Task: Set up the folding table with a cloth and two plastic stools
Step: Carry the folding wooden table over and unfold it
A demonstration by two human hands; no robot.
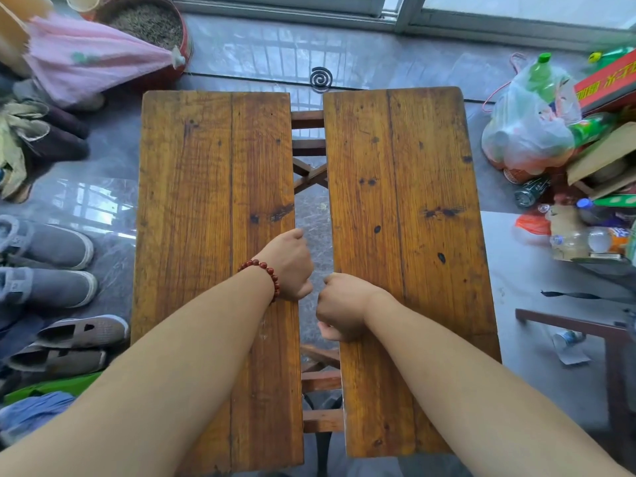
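The wooden folding table stands below me as two brown plank halves, a left half (213,235) and a right half (402,235), with a narrow gap between them. Through the gap I see the crossed wooden frame (309,173) and the floor. My left hand (289,263), with a red bead bracelet at the wrist, grips the inner edge of the left half. My right hand (340,304) grips the inner edge of the right half, its fingers curled under the board. No cloth and no stools are in view.
Several shoes (51,270) line the floor at the left. A pink folded net cover (89,56) and a basin (151,25) lie at the back left. Plastic bags (530,125), bottles and boxes crowd the right. A mosquito coil (320,79) sits beyond the table.
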